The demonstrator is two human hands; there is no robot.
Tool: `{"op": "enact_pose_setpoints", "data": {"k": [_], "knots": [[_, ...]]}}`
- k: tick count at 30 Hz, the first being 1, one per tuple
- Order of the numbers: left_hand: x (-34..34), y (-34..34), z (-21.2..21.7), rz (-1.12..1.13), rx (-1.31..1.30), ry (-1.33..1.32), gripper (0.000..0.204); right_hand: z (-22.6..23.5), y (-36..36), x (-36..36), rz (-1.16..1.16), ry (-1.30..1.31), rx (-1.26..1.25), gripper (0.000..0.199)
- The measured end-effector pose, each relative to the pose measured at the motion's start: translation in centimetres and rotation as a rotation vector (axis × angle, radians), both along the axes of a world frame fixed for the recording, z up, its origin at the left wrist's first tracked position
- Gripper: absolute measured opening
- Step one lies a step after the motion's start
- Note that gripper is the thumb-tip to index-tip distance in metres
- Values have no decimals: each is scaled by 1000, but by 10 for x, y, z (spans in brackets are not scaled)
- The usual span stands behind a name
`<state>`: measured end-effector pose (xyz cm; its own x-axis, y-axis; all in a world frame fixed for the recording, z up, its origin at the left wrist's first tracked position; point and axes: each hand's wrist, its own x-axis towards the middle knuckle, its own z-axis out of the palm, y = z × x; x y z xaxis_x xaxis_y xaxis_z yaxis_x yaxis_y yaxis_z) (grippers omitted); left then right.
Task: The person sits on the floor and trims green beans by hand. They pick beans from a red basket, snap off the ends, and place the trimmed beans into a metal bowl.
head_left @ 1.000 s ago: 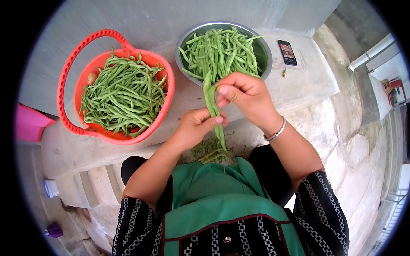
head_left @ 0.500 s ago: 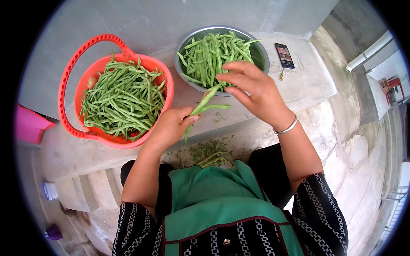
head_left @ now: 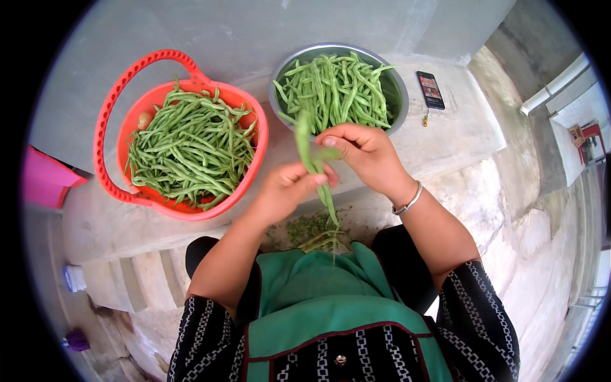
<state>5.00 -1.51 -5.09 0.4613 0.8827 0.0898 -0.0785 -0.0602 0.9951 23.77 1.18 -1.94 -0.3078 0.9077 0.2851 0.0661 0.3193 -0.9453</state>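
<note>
Far to the left of my grip, the orange plastic basket (head_left: 114, 184) sits on the concrete counter (head_left: 445, 137), heaped with untrimmed green beans (head_left: 188, 149). Nearer in, my left hand (head_left: 286, 194) is pinched shut on the long green bean (head_left: 312, 159) about halfway along its length. The bean runs nearly upright between my two hands, its long axis leaning slightly: the upper end points away from me toward the steel bowl (head_left: 394, 83), the lower tail hangs down toward my lap and the scatter of trimmed ends (head_left: 312, 232) below. My right hand (head_left: 366, 156), just to the right and a little higher, has thumb and forefinger closed on the same bean close to its top, so it is the hand nearer the tip. Beyond that hand, beans (head_left: 337, 89) fill the bowl, and a phone (head_left: 430, 90) lies to its right.
</note>
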Motion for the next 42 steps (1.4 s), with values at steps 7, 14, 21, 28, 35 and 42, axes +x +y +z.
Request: {"op": "enact_pose_setpoints", "data": {"k": [7, 14, 21, 28, 35, 42], "knots": [[-51, 30, 18, 557, -102, -459, 23, -7, 6, 19, 27, -507, 394, 24], [-40, 27, 16, 621, -111, -493, 25, -7, 3, -2, 201, -524, 69, 18], [-34, 21, 17, 497, -114, -348, 24, -4, 1, -1, 175, -427, 65, 16], [-29, 20, 10, 479, -72, -393, 21, -2, 5, 4, 151, -502, 133, 13], [-19, 19, 4, 508, -278, -509, 22, -5, 15, 2, -229, -176, 41, 15], [-7, 18, 0, 546, -257, -657, 17, -9, 24, 3, -104, 190, -170, 17]]}}
